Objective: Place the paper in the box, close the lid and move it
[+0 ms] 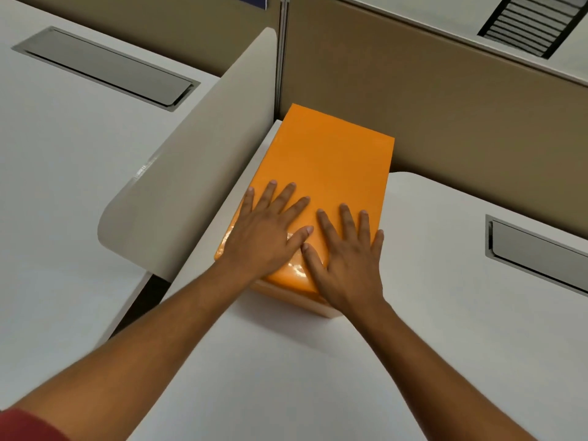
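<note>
An orange box (pixel 324 167) with a glossy orange lid stands on the white desk (pixel 286 361), its far end in the corner by the partition. The lid lies flat on the box, shut. My left hand (pixel 264 237) rests palm down on the near left part of the lid, fingers spread. My right hand (pixel 350 259) lies palm down on the near right part, fingers spread, its heel over the lid's front edge. The thumbs almost touch. No paper shows; the inside of the box is hidden.
A beige curved divider (pixel 191 173) rises just left of the box. Brown partition walls (pixel 445 122) stand behind it. A metal cable flap (pixel 537 253) is set into the desk at the right, and another flap (pixel 105 65) is in the neighbouring desk at the left.
</note>
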A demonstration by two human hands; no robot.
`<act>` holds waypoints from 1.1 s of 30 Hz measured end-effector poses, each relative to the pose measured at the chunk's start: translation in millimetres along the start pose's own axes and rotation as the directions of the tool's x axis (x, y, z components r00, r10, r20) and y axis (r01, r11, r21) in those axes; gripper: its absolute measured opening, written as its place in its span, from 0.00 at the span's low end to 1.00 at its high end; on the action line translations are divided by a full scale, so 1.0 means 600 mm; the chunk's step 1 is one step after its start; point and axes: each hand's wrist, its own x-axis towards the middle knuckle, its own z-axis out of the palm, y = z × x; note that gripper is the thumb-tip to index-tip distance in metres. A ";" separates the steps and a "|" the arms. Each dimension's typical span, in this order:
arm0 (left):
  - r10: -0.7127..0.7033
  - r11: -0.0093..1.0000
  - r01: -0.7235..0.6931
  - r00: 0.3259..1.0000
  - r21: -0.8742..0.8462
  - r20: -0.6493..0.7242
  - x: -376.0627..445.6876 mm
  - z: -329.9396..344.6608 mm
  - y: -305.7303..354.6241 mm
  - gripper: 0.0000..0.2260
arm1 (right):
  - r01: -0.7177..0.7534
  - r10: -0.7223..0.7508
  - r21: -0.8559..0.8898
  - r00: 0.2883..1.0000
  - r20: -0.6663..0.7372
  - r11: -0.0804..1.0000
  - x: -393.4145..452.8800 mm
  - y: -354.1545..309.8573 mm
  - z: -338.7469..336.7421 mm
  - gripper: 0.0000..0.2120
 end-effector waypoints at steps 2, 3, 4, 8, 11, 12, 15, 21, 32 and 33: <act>-0.005 1.000 0.005 1.000 0.016 0.003 0.021 -0.003 -0.016 0.32 | 0.002 -0.002 0.000 1.000 -0.002 1.000 0.025 -0.008 0.001 0.36; -0.006 1.000 0.006 1.000 0.020 0.005 0.033 -0.006 -0.025 0.31 | 0.000 0.000 0.001 1.000 -0.002 1.000 0.039 -0.013 0.001 0.36; -0.005 1.000 0.005 1.000 0.023 0.008 0.045 -0.010 -0.035 0.31 | 0.000 0.000 0.000 1.000 -0.003 1.000 0.053 -0.018 0.002 0.36; 0.003 0.999 -0.004 1.000 0.037 0.028 0.093 -0.026 -0.071 0.31 | -0.006 0.006 0.011 1.000 -0.019 1.000 0.107 -0.036 0.007 0.36; 0.009 0.999 -0.011 0.999 0.041 0.037 0.122 -0.032 -0.089 0.31 | -0.011 0.011 0.008 1.000 -0.026 1.000 0.142 -0.043 0.011 0.36; 0.011 0.999 -0.013 0.999 0.046 0.040 0.130 -0.034 -0.093 0.31 | -0.011 0.012 0.007 1.000 -0.027 1.000 0.152 -0.044 0.011 0.36; 0.017 0.998 -0.020 0.999 0.051 0.047 0.151 -0.036 -0.103 0.31 | -0.012 0.012 0.015 1.000 -0.029 1.000 0.175 -0.044 0.011 0.37; 0.023 0.997 -0.027 0.998 0.068 0.059 0.179 -0.035 -0.112 0.32 | -0.014 0.015 0.010 0.999 -0.028 1.000 0.204 -0.037 0.011 0.36; -0.029 0.992 0.027 0.999 0.123 0.017 0.162 -0.068 -0.073 0.31 | 0.013 -0.017 0.200 1.000 0.018 0.980 0.194 -0.013 -0.048 0.35; -0.024 0.994 0.025 1.000 0.109 -0.017 0.158 -0.071 -0.066 0.31 | 0.032 -0.025 0.204 0.999 -0.039 0.978 0.189 0.002 -0.055 0.35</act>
